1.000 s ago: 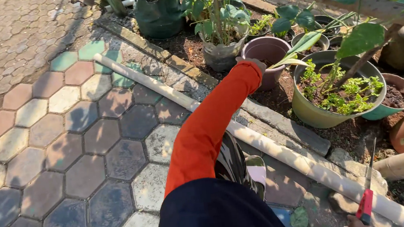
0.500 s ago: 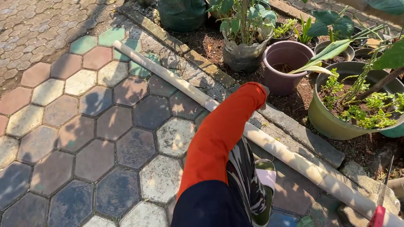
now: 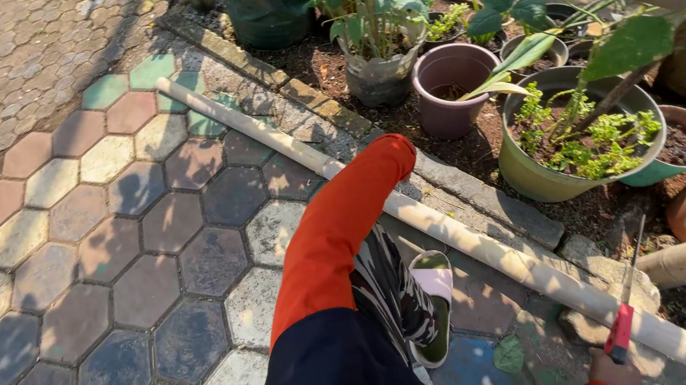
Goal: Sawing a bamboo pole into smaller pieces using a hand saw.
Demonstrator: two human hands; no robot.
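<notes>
Paving of coloured hexagons (image 3: 110,242) carries a long pale pole (image 3: 484,245), and the orange-sleeved left arm (image 3: 337,218), stretched toward the purple pot (image 3: 451,88) a second ago, now hangs over that pole. Its fingers are hidden in the cuff, so I cannot tell their state. The right hand (image 3: 612,372) has come into view at the bottom edge, fingers clamped on a red-handled saw (image 3: 624,320) lying against the pole.

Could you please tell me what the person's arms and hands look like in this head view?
The left arm wears a bright orange long sleeve, its cuff pulled over the hand, under a dark navy upper layer. Of the right hand only a small part shows, with an orange cuff at the edge.
</notes>
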